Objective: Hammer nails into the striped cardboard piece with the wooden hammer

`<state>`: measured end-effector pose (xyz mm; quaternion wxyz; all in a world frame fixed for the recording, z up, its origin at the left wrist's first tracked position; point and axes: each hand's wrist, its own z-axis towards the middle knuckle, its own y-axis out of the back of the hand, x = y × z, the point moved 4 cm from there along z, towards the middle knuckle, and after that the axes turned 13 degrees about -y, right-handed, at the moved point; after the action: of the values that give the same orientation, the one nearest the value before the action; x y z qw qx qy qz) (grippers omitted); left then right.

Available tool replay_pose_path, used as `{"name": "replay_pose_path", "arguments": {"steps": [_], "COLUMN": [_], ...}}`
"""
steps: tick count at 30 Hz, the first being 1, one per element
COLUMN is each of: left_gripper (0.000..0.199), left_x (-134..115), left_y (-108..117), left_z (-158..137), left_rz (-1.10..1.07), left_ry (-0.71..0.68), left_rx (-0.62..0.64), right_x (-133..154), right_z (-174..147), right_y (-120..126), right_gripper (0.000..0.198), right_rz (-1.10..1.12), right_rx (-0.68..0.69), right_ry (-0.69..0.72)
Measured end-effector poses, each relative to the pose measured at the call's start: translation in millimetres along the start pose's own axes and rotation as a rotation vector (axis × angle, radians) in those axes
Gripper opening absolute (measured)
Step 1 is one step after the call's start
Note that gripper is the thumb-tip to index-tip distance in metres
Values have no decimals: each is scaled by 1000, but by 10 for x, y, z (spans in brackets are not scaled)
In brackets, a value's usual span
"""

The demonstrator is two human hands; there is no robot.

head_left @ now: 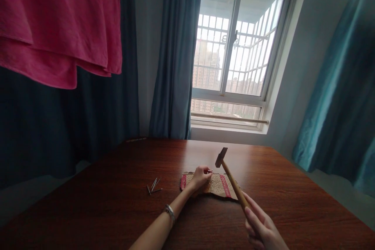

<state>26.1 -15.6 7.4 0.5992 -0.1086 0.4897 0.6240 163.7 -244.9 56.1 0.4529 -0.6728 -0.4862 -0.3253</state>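
My right hand (262, 222) is wrapped round the wooden handle of a hammer (234, 185), its metal head raised above the table and tilted to the left. My left hand (201, 177) rests on a flat tan piece (215, 186) with dark speckles, pinkish-red bands and ragged edges. Its fingers are pinched together near the far edge of that piece; what they hold is too small to make out. Several loose nails (154, 185) lie on the table to the left of the speckled piece.
The brown wooden table (111, 203) reaches toward a barred window (231, 47). Dark blue curtains (175, 54) hang behind it, and a pink cloth (61, 27) hangs at upper left. A thin strip (136, 139) lies at the table's far left edge.
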Motion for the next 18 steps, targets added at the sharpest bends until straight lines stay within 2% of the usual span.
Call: {"name": "replay_pose_path", "arguments": {"steps": [8,18], "left_gripper": [23,20], "left_x": [61,100], "left_y": [-26,-40], "left_z": [0,-3], "left_rz": [16,18], "left_ry": [-1,10], "left_rx": [-1,8], "right_x": [16,-23], "right_z": [-21,-5], "right_y": [-38,-79], "right_gripper": [88,87], "right_rz": [-89,-104], "right_rx": [26,-5], "right_ry": [52,36]}}
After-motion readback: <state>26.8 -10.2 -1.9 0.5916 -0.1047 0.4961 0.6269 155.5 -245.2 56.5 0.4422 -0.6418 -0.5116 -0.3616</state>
